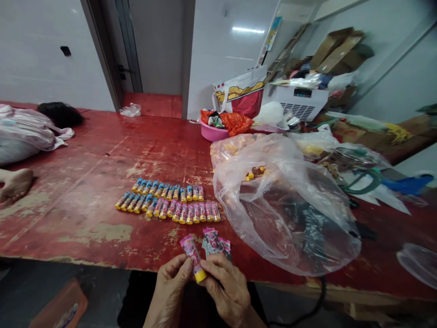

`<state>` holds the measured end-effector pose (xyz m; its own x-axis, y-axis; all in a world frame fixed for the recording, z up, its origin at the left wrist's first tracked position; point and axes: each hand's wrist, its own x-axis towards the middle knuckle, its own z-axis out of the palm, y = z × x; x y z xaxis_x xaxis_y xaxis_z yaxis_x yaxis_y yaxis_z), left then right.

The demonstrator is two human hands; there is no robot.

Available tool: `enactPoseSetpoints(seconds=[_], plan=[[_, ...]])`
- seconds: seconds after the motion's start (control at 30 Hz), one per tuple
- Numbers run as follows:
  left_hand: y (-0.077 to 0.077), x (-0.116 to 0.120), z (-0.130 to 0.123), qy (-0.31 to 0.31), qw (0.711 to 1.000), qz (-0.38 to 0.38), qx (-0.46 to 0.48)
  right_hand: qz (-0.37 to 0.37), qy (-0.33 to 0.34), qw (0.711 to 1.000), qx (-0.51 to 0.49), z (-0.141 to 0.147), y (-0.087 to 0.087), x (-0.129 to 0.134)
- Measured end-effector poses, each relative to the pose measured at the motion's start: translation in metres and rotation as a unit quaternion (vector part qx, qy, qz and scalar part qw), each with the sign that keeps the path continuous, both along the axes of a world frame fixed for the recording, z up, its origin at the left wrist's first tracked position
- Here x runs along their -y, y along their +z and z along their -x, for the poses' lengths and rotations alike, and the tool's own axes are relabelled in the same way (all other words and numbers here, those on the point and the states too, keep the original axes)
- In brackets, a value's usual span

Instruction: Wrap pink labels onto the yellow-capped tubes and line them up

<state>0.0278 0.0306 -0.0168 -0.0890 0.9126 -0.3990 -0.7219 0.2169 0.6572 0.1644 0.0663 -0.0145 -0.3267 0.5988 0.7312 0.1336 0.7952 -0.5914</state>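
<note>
Between both hands, just over the table's near edge, is a small pink tube with a yellow cap [193, 258]. My left hand [174, 275] pinches it from the left with thumb and fingers. From the right, my right hand [227, 284] grips its lower part near the yellow end. Beyond the right hand lie a few flat pink and green printed wrappers [212, 240], partly hidden by the fingers. Farther off, two rows of similar tubes [177, 211] lie side by side, bluish ones at the left and pink ones at the right.
A large clear plastic bag [252, 218] with many yellow-capped pieces spreads over the red table [85, 182] at right. Behind it are a pink basin [213, 132], a shopping bag [242, 93] and a white crate [300, 102]. A person's bare foot [17, 184] rests at far left.
</note>
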Motion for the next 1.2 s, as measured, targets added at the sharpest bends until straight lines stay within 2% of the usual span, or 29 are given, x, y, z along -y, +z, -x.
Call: enactPoseSetpoints(seconds=[0.13, 0.27, 0.37, 0.5, 0.57, 0.9, 1.2], plan=[[0.002, 0.004, -0.002, -0.012, 1.000, 0.002, -0.022, 0.009, 0.022, 1.000, -0.018, -0.002, -0.001, -0.002], [0.004, 0.004, -0.003, 0.004, 0.999, 0.017, -0.027, -0.001, 0.033, 0.999, -0.007, -0.005, 0.007, -0.004], [0.005, 0.004, -0.003, 0.002, 1.000, 0.017, -0.026, -0.033, -0.006, 0.999, 0.009, -0.005, 0.011, -0.001], [0.008, 0.005, -0.004, -0.008, 1.000, 0.014, -0.022, -0.116, -0.102, 0.987, 0.043, -0.004, 0.006, 0.005], [0.009, 0.005, -0.005, -0.011, 1.000, 0.019, -0.021, -0.135, -0.122, 0.982, 0.050, -0.003, 0.003, 0.007], [-0.008, 0.006, -0.006, -0.025, 0.999, 0.003, -0.025, -0.141, -0.135, 0.978, 0.066, -0.006, 0.002, 0.007], [-0.005, 0.006, -0.008, -0.020, 1.000, 0.007, -0.021, -0.152, -0.141, 0.976, 0.064, -0.007, -0.002, 0.008]])
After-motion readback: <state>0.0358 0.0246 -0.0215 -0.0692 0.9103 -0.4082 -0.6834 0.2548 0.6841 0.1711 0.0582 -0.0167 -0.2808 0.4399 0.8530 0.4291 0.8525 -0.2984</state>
